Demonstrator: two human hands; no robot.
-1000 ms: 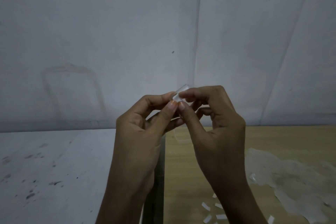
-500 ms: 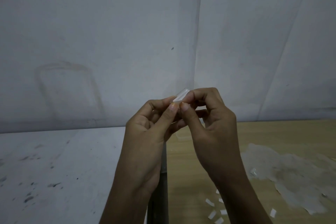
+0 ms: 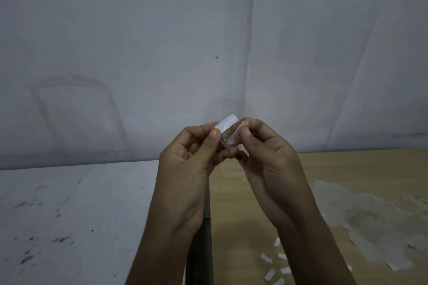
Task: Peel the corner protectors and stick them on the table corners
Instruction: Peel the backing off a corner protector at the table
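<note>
A small clear plastic corner protector [image 3: 228,130] with a white strip on one face is held up in front of the wall, above the far left corner of the wooden table [image 3: 347,169]. My left hand [image 3: 187,169] pinches its left side between thumb and fingers. My right hand [image 3: 271,159] pinches its right edge with thumb and forefinger. Another clear protector [image 3: 229,172] seems to sit on the table's far left corner, partly hidden behind my hands.
Several small white peeled backing strips [image 3: 275,268] lie on the table near its front. A rough whitish patch [image 3: 375,222] covers the wood at the right. A stained white surface [image 3: 69,215] lies left of a dark gap [image 3: 203,238]. Walls stand close behind.
My thumbs have moved apart, so more of the protector shows between them. Both hands have shifted slightly right and up in view.
</note>
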